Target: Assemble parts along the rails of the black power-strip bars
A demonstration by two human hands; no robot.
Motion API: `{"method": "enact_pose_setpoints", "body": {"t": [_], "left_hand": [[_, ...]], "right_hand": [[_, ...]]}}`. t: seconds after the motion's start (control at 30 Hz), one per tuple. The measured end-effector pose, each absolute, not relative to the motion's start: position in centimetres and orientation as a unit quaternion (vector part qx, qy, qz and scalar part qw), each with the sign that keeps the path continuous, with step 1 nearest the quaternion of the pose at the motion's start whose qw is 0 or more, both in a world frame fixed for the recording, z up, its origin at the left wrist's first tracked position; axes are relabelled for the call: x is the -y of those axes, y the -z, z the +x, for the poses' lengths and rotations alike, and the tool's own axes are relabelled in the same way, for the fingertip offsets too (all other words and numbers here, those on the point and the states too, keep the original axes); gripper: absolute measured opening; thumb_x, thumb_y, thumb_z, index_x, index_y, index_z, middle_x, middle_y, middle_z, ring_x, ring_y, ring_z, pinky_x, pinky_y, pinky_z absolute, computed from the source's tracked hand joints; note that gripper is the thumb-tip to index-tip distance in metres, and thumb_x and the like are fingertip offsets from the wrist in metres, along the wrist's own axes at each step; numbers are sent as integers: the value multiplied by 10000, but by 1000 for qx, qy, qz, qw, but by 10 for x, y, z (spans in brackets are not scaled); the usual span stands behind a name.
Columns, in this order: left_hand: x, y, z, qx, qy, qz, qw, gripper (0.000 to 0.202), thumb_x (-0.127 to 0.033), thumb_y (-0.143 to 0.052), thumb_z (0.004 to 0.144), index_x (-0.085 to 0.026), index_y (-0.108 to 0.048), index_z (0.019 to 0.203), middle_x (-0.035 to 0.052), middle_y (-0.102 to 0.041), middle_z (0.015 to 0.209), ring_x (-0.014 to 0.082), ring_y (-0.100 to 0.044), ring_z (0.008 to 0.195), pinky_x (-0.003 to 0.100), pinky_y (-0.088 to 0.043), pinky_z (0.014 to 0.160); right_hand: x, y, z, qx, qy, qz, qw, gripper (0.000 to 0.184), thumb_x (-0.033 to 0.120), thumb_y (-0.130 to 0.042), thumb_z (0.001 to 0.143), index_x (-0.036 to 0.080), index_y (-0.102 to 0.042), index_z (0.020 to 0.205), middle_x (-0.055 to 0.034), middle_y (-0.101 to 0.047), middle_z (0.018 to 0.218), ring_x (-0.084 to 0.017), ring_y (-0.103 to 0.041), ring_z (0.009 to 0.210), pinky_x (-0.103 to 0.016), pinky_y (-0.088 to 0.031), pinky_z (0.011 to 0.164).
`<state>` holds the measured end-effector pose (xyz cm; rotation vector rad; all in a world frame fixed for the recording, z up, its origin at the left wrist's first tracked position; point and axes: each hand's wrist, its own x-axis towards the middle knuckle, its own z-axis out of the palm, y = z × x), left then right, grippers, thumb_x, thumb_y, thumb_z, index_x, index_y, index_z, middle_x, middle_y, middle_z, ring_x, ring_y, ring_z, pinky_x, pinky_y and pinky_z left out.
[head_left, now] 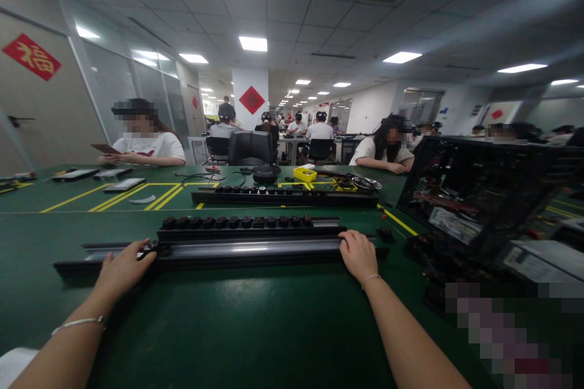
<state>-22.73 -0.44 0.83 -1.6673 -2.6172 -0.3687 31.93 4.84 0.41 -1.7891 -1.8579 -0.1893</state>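
A long black power strip point(246, 249) with a shiny metal face lies across the green table point(255, 328) in front of me. My left hand point(122, 266) rests on its left part, fingers curled over the top edge. My right hand point(358, 254) grips its right end, fingers folded over the far side. A second black strip point(249, 226) with a row of round sockets lies just behind it, touching or nearly touching. A third strip point(283, 196) lies further back.
An open black computer case point(474, 194) stands at the right, small black parts near it. A yellow box point(305, 174), cables and a round black object point(266, 172) sit at the back. Several people sit at the table's far side and at tables beyond. Flat grey devices point(123, 185) lie at the left.
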Motion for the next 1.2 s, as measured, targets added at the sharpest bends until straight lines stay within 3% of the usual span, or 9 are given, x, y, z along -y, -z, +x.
{"method": "enact_pose_setpoints", "body": {"t": [0.87, 1.2], "left_hand": [[4, -11, -223, 834, 129, -537, 4, 603, -458, -330, 794, -93, -397, 1270, 159, -489, 1291, 294, -408, 1215, 517, -189, 1017], [9, -22, -206, 819, 112, -563, 17, 474, -488, -332, 773, -147, -524, 1040, 152, -595, 1145, 303, -506, 1099, 491, -265, 960]], "right_hand": [[-48, -4, 319, 689, 77, -668, 270, 302, 252, -347, 825, 238, -597, 994, -41, -569, 1070, -188, -480, 1014, -339, -342, 833], [-49, -3, 319, 689, 80, -664, 278, 287, 243, -366, 822, 236, -601, 987, -43, -574, 1064, -189, -481, 1005, -331, -339, 830]]}}
